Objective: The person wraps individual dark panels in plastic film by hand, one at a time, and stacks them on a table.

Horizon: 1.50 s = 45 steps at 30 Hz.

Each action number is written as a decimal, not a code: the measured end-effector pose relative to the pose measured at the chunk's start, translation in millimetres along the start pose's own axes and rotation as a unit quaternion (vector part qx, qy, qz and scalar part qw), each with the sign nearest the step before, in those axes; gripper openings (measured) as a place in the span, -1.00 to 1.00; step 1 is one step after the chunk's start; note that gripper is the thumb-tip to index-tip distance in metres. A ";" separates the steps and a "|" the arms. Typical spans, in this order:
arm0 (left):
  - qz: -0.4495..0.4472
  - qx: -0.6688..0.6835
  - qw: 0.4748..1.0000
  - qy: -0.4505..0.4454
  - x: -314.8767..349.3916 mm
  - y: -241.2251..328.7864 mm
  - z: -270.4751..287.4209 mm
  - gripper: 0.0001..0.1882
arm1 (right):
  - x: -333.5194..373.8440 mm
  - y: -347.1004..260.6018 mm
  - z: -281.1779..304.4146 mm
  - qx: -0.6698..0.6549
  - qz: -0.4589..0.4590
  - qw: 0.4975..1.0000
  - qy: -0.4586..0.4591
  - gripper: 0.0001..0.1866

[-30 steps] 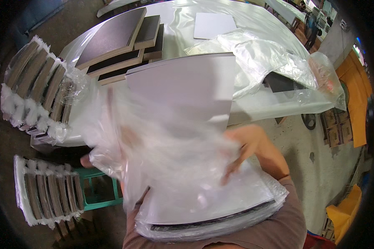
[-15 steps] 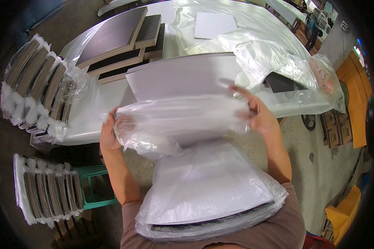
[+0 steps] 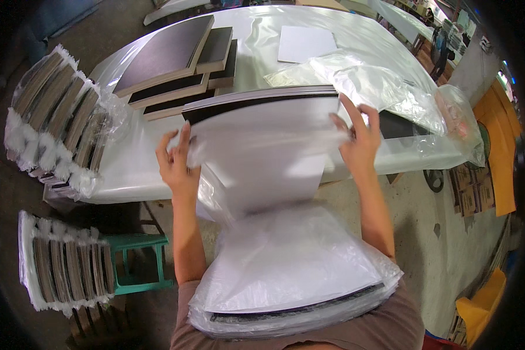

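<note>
Both hands are at a stack of dark boards (image 3: 256,98) held upright at the table's near edge, with a pale sheet (image 3: 262,169) on its near face. My left hand (image 3: 178,163) pinches the left side of a clear plastic bag (image 3: 216,195), whose upper edge is blurred by motion across the sheet. On the other side, my right hand (image 3: 359,140) grips the bag between thumb and fingers, its index finger reaching up to the stack's right corner. A plastic-wrapped pack (image 3: 291,256) with a white face and dark edge rests against my body.
Dark thick boards (image 3: 163,55) are piled at the table's left. Crumpled clear plastic (image 3: 367,81) and a white sheet (image 3: 306,44) lie on the plastic-covered table (image 3: 251,35). Wrapped bundles (image 3: 52,111) stand left, others (image 3: 70,265) by a green stool (image 3: 137,262).
The bag's edge has dropped from a raised band to lower across the sheet, baring the stack's dark top edge. My left hand moved right and inward; my right hand shifted slightly left.
</note>
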<state>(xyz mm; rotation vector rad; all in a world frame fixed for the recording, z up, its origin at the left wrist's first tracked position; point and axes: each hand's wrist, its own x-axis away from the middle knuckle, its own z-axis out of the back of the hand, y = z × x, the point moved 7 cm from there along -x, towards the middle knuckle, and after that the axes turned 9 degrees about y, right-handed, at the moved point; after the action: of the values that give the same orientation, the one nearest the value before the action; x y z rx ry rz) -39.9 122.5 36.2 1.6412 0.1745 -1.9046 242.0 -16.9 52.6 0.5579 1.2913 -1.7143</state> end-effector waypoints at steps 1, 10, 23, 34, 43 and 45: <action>-0.016 0.026 0.999 0.011 6.1 5.0 10.2 -0.40 | 7.4 -2.8 10.6 -0.011 -0.006 1.000 0.023 -0.34; 0.557 0.358 0.676 -0.323 36.0 -18.4 28.2 -0.62 | 15.7 19.9 44.1 -0.280 -0.233 0.894 -0.262 -0.64; 0.732 0.389 0.455 -0.326 260.4 -72.9 -7.6 -0.77 | 213.3 113.8 -28.1 -0.410 -0.629 0.585 -0.305 -0.50; 0.533 0.202 0.642 -0.513 222.7 -57.7 4.7 -0.32 | 219.3 133.5 -43.1 -0.439 -0.546 0.621 -0.351 -0.50; 0.710 0.392 0.506 -0.294 261.3 -76.5 -14.8 -0.74 | 227.2 144.4 -52.0 -0.478 -0.514 0.575 -0.420 -0.54; 0.772 0.320 0.496 -0.238 282.4 -85.8 -17.2 -0.70 | 233.0 150.0 -61.7 -0.444 -0.535 0.582 -0.422 -0.56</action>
<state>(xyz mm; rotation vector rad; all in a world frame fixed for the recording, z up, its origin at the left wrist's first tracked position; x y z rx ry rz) -82.5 98.5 -255.4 0.6823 -1.7917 -0.6926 243.5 -58.0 -228.4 -1.7727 1.5101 -1.4053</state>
